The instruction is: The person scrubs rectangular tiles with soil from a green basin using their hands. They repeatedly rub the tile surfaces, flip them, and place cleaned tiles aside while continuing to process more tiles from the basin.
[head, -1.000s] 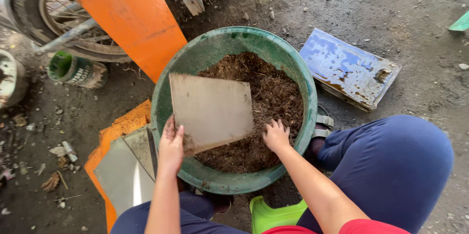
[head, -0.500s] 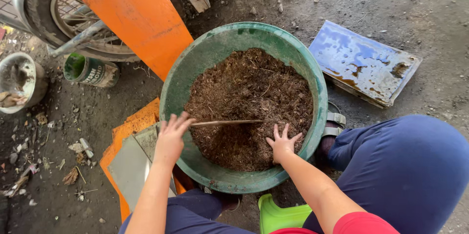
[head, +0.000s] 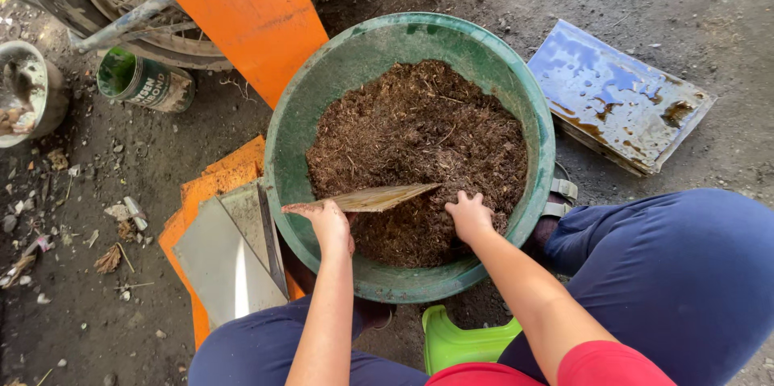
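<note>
My left hand (head: 329,223) grips the flat board (head: 387,197) edge-on, wedged into the brown compost (head: 419,136) to part it; my right hand (head: 470,217) presses open-palmed beside it, inside the green tub (head: 322,96) on the floor.

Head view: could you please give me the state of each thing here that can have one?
Green basin: upright, about half full of brown mulch.
Flat board: nearly level over the mulch, in the left hand.
Right hand: fingers pressed into the mulch.
Green can: on its side, mouth open.
Blue panel: flat, wet.
</note>
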`<state>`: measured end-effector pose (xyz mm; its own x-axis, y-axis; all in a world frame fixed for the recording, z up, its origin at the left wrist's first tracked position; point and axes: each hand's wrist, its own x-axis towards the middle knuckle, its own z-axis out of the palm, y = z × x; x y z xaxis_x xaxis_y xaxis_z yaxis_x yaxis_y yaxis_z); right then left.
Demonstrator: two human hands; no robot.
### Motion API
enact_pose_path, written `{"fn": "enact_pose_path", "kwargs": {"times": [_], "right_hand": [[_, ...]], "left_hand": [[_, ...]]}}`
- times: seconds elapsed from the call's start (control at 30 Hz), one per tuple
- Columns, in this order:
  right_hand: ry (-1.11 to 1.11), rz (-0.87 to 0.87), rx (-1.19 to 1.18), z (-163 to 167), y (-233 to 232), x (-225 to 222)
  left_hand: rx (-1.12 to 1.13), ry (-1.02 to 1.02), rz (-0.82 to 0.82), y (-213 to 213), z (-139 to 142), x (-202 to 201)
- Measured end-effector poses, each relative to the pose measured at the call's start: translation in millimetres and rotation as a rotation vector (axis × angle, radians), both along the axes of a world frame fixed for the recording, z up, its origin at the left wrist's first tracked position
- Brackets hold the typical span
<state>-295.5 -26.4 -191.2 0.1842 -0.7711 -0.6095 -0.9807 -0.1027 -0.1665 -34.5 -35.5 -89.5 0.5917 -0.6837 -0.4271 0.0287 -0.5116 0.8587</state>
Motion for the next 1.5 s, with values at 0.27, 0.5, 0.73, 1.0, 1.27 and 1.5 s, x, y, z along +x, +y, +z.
{"fn": "enact_pose_path", "kwargs": {"times": [0.27, 0.5, 0.73, 1.0, 1.27, 1.5], "right_hand": [[-0.804, -0.39, -0.144, 75.9, -51.2, -18.6], [-1.161, -0.41, -0.265, 143.1, -63.0, 35.8], [-0.782, -0.161, -0.487, 86.6, -69.5, 62.0], [-0.816, -0.223, -0.506, -0.9, -60.8, 60.2], [-0.233, 0.05, -0.121, -4.2, -60.4, 4.0], [-0.242, -0.334, 0.018, 9.9, -68.1, -23.1]], "left_hand": [[-0.018, -0.158, 0.039, -51.0, 25.7, -18.8], [0.219, -0.083, 0.042, -116.3, 52.0, -20.4], [0.162, -0.123, 0.01, -147.6, 32.7, 42.9], [0.069, 0.29, 0.098, -142.5, 34.3, 123.1], [0.051, 0.259, 0.031, -131.0, 12.3, 151.0], [-0.02, -0.322, -0.475, -50.9, 45.2, 112.4]]}}
